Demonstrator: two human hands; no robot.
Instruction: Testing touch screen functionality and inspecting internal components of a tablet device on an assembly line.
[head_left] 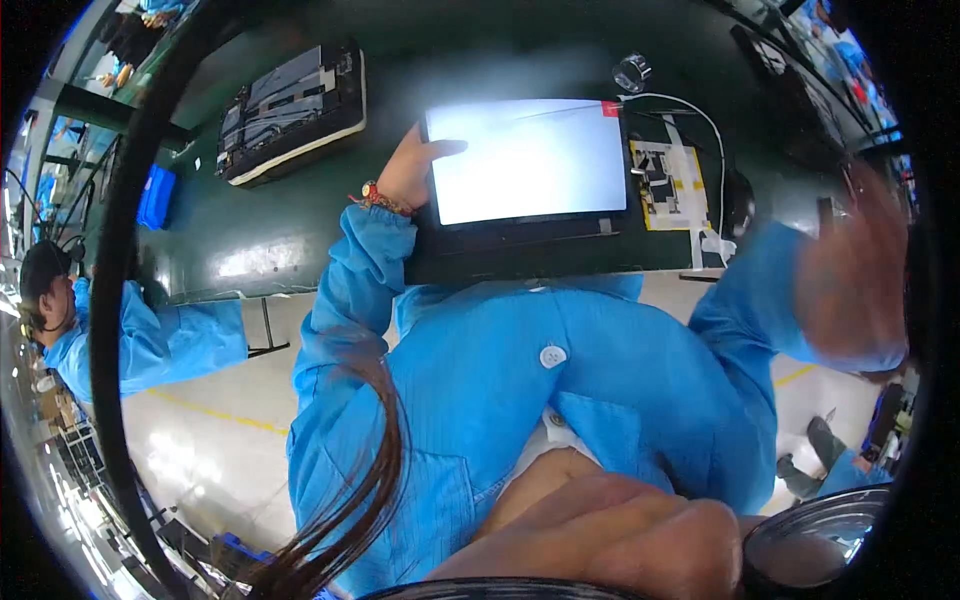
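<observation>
From my end I'm gripping the screen (530,160) with the left hand (408,170) near the front edge of the table (262,250), already glowing but not let go yet, circuit board (660,178) lying uncovered, right hand (866,235) too blurry to tell its grip.

Dark panels (295,110) lay stacked on a green worktop (250,240); left of them were a blue box (155,197) and co-worker (150,335).

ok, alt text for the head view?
The wearer's left hand grips the left edge of a glowing white screen at a dark green table; the right hand is a blur at far right. A taped circuit board lies right of the screen, stacked dark panels to its left.
</observation>
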